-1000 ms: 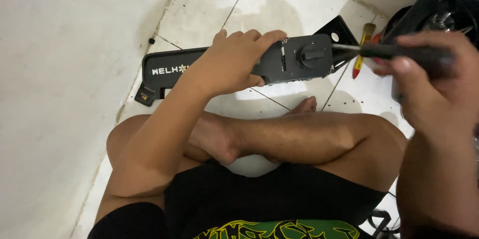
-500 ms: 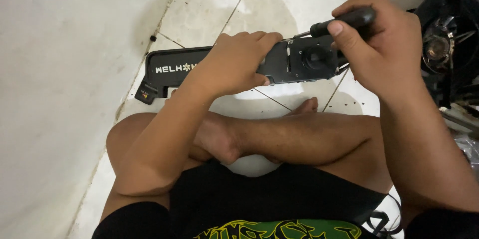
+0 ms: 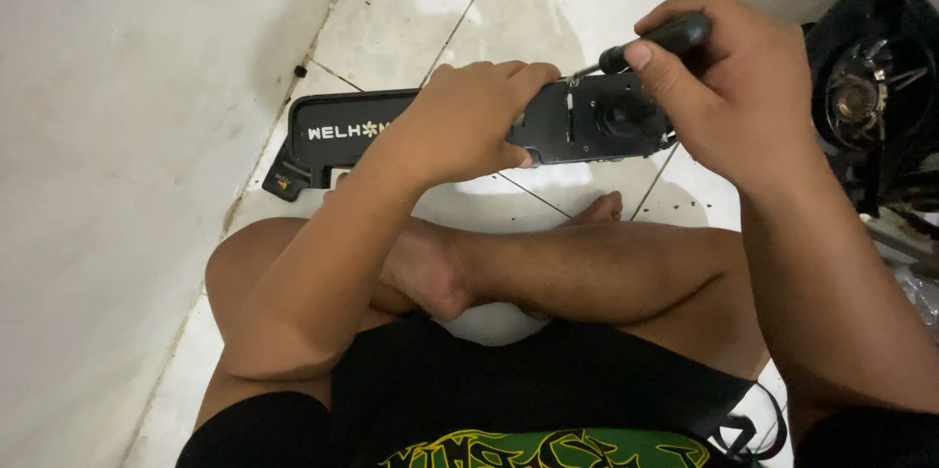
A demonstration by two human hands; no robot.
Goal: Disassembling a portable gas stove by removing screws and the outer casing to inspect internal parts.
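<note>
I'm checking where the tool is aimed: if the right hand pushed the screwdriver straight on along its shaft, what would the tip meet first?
The right hand aims the screwdriver down-left; its tip likely meets the black panel near the left hand, though depth is unclear.

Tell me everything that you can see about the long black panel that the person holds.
The panel is a long, narrow black piece, plastic by its look, with white lettering and a small coloured mark near its left end. A round black knob mount sits near its right end. It lies flat across the white tiled floor, in front of the crossed legs. The left hand presses on its middle and covers that part. The right hand holds a screwdriver whose tip meets the panel's upper edge.
</note>
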